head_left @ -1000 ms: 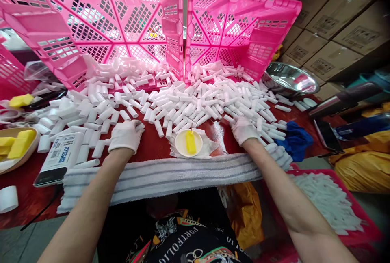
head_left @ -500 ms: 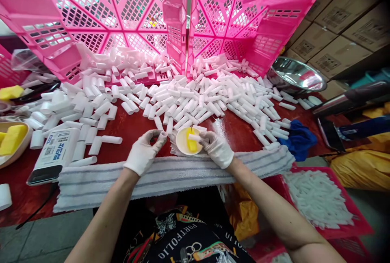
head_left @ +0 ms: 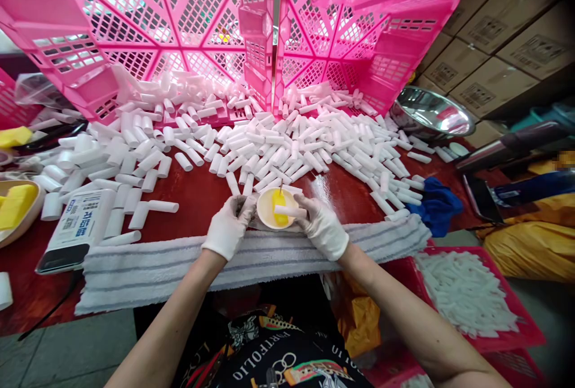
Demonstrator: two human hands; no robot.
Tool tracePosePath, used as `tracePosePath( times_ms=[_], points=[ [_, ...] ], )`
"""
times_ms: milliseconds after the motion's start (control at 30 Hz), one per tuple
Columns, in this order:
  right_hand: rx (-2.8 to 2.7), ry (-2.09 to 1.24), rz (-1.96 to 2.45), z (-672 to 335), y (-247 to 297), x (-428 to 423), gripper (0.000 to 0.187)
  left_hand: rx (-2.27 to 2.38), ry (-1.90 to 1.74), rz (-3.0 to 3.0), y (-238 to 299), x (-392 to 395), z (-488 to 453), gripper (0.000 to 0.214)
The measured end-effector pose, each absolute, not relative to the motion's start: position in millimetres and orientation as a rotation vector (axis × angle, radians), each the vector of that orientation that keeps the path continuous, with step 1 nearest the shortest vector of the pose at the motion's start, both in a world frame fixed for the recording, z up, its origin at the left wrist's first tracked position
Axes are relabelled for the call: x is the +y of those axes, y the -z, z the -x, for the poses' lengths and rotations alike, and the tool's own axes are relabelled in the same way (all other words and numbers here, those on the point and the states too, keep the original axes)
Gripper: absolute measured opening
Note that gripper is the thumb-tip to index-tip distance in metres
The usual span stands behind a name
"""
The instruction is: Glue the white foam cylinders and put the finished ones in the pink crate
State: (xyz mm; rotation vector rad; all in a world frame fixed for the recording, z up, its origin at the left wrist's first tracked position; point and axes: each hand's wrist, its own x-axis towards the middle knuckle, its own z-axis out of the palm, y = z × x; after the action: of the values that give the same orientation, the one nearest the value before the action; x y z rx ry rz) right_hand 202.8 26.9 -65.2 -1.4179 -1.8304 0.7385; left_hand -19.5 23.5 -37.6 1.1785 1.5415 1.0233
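My right hand (head_left: 324, 227), in a white glove, pinches a white tube (head_left: 290, 211) at one end. The tube lies across a small white bowl (head_left: 264, 218), over a yellow sponge block (head_left: 279, 198) with a thin dark pin standing up at its far side. My left hand (head_left: 228, 227), gloved too, is closed with fingertips pressed together at the bowl's left side; what it pinches is mostly hidden. Beyond both hands, a heap of white tubes (head_left: 296, 145) spreads over the red table (head_left: 193, 187).
Pink crates (head_left: 265, 85) stand tipped up behind the heap. A striped towel (head_left: 171, 268) lines the front edge. At left lie a white device (head_left: 81, 226) and a dish (head_left: 38, 208) of yellow blocks; at right, a steel basin (head_left: 431, 109), blue cloth (head_left: 435, 205) and filled pink crate (head_left: 530, 322).
My left hand has moved right, up to the bowl, and the tube end seen in its fingers is now mostly hidden. The right hand's tube has tilted and sits lower across the bowl.
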Motion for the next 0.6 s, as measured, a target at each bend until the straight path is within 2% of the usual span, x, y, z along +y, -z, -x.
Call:
tracePosePath(
  times_ms=[233,300,400,600],
  points=[
    [-1.953,-0.610,1.339,-199.1,72.4,19.5,0.022,1.559,-1.021,-1.196,39.2,23.2,19.7,0.050],
    [-1.938,-0.602,1.337,-199.5,71.4,17.4,0.025,1.514,-1.028,-1.175,38.0,21.8,21.5,0.051],
    [-1.823,-0.656,1.354,-196.6,70.4,14.3,0.032,1.457,-1.018,-1.105,32.0,17.1,23.1,0.052],
    [-1.632,-0.842,1.276,-184.6,65.2,11.6,0.015,1.473,-1.048,-1.062,16.6,6.2,21.8,0.048]
  ],
)
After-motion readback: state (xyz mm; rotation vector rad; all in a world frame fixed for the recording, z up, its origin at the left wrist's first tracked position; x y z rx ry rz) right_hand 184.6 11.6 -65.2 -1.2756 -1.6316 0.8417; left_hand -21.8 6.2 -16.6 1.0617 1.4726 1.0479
